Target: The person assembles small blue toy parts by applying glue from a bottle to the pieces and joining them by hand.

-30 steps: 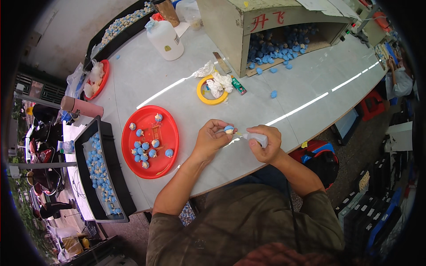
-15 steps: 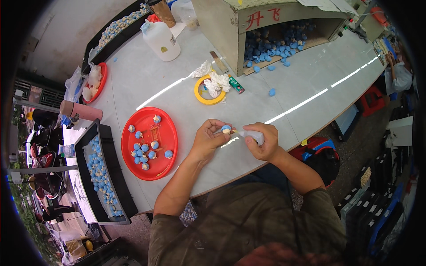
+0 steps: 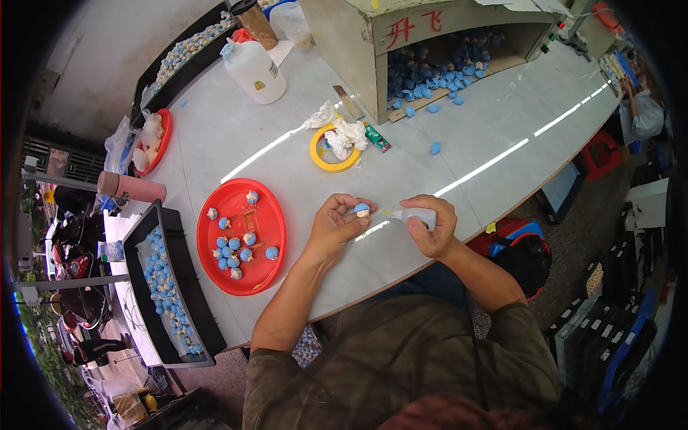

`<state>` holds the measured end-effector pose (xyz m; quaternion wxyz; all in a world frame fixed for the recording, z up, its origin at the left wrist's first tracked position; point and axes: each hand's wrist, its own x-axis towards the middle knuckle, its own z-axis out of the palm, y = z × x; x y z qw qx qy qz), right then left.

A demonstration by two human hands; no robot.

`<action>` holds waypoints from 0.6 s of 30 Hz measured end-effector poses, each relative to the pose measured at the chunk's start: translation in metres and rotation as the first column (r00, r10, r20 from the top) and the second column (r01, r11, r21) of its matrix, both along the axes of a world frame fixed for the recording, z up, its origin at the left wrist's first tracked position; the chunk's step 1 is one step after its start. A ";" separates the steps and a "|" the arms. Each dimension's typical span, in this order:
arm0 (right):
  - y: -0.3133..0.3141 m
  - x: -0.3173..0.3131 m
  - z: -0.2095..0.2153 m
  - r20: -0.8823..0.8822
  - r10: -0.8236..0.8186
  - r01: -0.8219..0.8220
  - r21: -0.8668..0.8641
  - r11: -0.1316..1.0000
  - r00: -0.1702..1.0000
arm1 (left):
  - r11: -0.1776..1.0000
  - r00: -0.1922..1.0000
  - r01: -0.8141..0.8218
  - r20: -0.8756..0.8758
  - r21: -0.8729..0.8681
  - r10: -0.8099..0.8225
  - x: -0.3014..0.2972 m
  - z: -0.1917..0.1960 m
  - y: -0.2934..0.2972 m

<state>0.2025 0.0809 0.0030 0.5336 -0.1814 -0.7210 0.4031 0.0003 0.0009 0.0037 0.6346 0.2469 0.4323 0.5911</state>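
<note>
One pale table (image 3: 494,136), far wooden box (image 3: 358,43) full of blue pieces, red tray (image 3: 269,215) on the left, left hand (image 3: 333,229) pinching a small blue piece (image 3: 362,209) above the near edge, right hand (image 3: 433,229) wrapped around a white squeeze tube (image 3: 417,215), its tip just beside the piece.

A dark olive-brown T-shirt with short sleeves is worn — both arms are left bare, and no rings or watch can be seen.

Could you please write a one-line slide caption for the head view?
Left hand holds a small blue piece while right hand points a white squeeze tube at it, beside a red tray.
</note>
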 end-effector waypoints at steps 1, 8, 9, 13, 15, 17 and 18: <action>0.000 0.000 0.002 0.015 0.011 -0.011 0.008 1.000 1.000 | 0.999 1.000 0.002 -0.002 -0.052 -0.002 0.000 0.003 0.001; 0.000 -0.008 0.003 0.079 0.005 -0.004 -0.011 1.000 0.997 | 0.977 0.996 0.088 -0.009 -0.195 -0.091 -0.004 0.009 0.001; 0.000 -0.008 0.003 0.081 0.006 -0.006 -0.010 1.000 0.997 | 0.977 0.996 0.087 -0.006 -0.194 -0.090 -0.005 0.008 0.001; -0.001 -0.011 0.005 0.108 0.015 -0.015 0.000 1.000 0.994 | 0.979 0.992 0.124 0.021 -0.164 -0.122 -0.005 0.009 0.000; -0.001 -0.012 0.005 0.119 0.017 -0.018 0.006 1.000 0.993 | 0.975 0.991 0.132 0.029 -0.178 -0.129 -0.006 0.009 0.000; -0.001 -0.012 0.003 0.115 0.001 -0.003 0.021 1.000 0.993 | 0.974 0.991 0.133 0.034 -0.184 -0.129 -0.007 0.008 0.000; -0.001 -0.012 0.003 0.116 0.001 -0.003 0.021 1.000 0.993 | 0.972 0.991 0.135 0.039 -0.192 -0.130 -0.006 0.008 0.000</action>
